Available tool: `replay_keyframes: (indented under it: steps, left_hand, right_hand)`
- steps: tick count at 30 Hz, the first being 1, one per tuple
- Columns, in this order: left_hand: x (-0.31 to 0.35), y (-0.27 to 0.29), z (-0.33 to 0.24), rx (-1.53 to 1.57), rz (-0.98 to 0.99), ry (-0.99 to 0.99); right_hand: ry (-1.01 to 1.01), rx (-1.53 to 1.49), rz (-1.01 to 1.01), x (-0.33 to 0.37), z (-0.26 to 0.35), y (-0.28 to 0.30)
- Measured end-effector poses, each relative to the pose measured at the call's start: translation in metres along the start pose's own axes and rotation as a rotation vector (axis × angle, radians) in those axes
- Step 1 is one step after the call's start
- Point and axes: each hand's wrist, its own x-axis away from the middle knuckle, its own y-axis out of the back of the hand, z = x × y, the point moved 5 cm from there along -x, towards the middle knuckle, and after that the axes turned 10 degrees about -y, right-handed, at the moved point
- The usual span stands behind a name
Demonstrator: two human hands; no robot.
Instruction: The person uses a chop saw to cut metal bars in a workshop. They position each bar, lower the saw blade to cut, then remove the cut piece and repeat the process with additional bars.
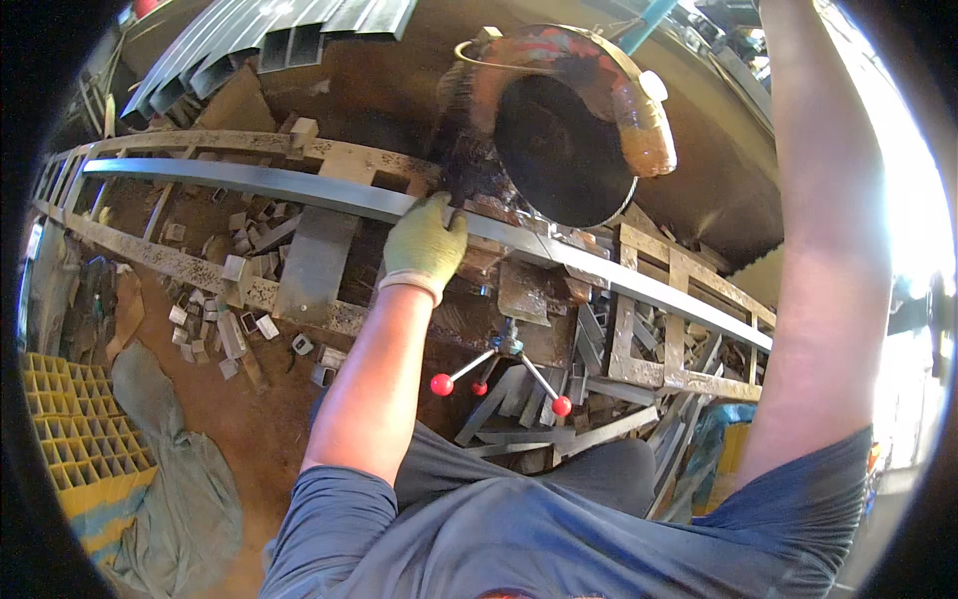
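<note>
Left of the left hand [424,242], the grey metal tube [379,202] runs over the slatted frame [185,267] to its end. Gloved fingers [432,207] lie across the tube; whether clamped, cannot tell. Rightward, a dark disc [561,150] leaves narrow room near the hand; the tube continues to the right forearm [828,210], right hand unseen.

Left hand [429,243]: gloved yellow-green, back up, fingers directed away from body, near far edge of long frame [180,262]. Grip closure unclear from above. Left forearm [369,384] bare, slanting forward and slightly right from short sleeve. Right arm [828,250] bare below sleeve, extended well forward past frame's right end; right hand beyond upper edge of view. Torso [509,539] in dark blue shirt, facing frame's near edge.
</note>
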Motion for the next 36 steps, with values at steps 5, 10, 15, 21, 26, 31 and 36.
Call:
replay_keyframes:
  steps: [5, 10, 15, 21, 26, 31, 36]
  left_hand:
    - [-0.001, -0.011, 0.002, -0.041, -0.081, -0.094]
    - [-0.003, -0.006, 0.0, -0.023, -0.027, -0.069]
    - [0.001, -0.009, 0.007, -0.015, -0.021, -0.037]
    - [0.018, 0.001, -0.017, -0.079, 0.062, -0.031]
    - [0.068, 0.007, -0.058, -0.042, 0.181, -0.1]
    - [0.141, -0.029, -0.07, -0.321, 0.856, -0.126]
    - [0.188, -0.038, -0.045, -0.378, 0.611, -0.144]
  right_hand:
    - [-0.135, -0.315, 0.122, 0.029, 0.019, -0.029]
    - [-0.257, -0.794, 0.133, 0.085, 0.032, -0.024]
    - [-0.536, -1.446, 0.128, 0.257, 0.04, 0.01]
    - [-0.683, -1.318, 0.669, 0.576, 0.052, 0.038]
    - [-0.655, -1.378, 1.35, 0.721, 0.091, 0.101]
    - [-0.744, -1.518, 1.44, 0.727, 0.104, 0.127]
    - [-0.776, -1.477, 1.261, 0.755, 0.136, 0.101]
